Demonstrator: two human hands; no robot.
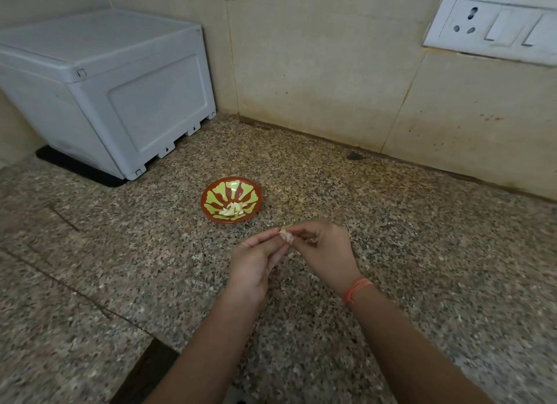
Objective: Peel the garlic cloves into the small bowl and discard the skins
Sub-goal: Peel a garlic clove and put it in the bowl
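Head view: left hand (256, 260) and right hand (327, 250) both have the grip pinching one garlic clove (285, 235) near the small bowl (221, 189), likely so the peeled clove drops in quickly.

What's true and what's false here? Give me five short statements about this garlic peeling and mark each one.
1. The left hand and right hand both pinch one garlic clove. True.
2. The small bowl is empty. False: peeled cloves lie in it.
3. The bowl stands on the speckled stone counter. True.
4. An orange thread band is on the left wrist. False: it is on the right wrist.
5. The grey plastic box stands right of the bowl. False: it stands behind it to the left.
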